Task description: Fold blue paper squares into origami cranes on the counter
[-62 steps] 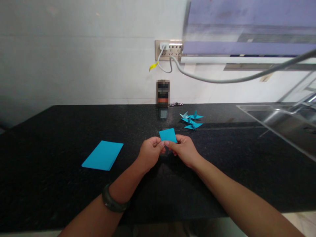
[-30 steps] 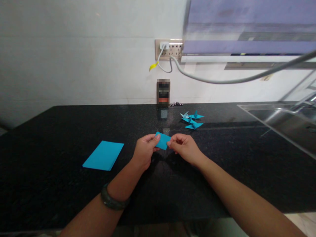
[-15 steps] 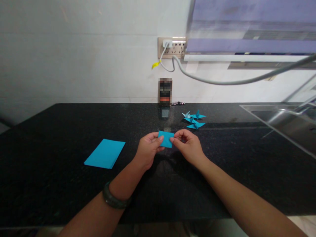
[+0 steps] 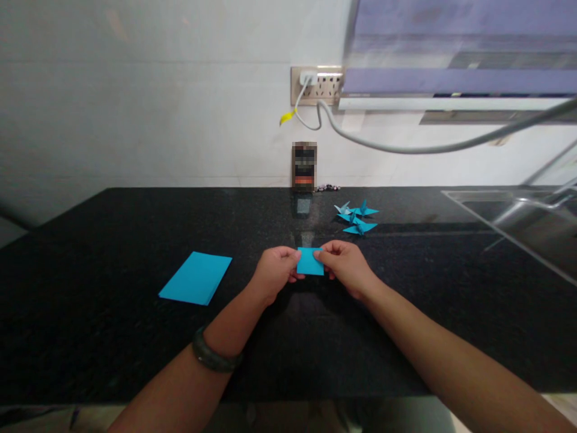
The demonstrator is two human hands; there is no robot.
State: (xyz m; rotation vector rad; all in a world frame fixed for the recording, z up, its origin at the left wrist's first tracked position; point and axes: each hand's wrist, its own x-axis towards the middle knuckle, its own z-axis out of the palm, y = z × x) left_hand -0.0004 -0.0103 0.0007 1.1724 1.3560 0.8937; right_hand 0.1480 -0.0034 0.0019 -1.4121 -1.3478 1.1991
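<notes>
Between my two hands is a small blue square of folded paper (image 4: 309,263), held just above the dark counter. My left hand (image 4: 278,270) pinches its left edge, thumb on top and fingers beneath. On the right side, my right hand (image 4: 345,264) grips the paper between thumb and curled fingers. To the left lies a stack of blue paper sheets (image 4: 196,278). Several folded paper cranes (image 4: 359,218), blue with one paler, sit in a cluster beyond my right hand.
The black speckled counter (image 4: 112,240) runs back to a white wall. A metal sink (image 4: 518,222) is set in at the right. A dark upright device (image 4: 304,166), its front blurred, leans at the wall below a socket panel (image 4: 316,86) with a grey cable (image 4: 396,148).
The folded paper has come slightly lower and nearer, and now lies squarer to me instead of tilted. Both hands have shifted their pinch on its edges. The view has moved slightly.
</notes>
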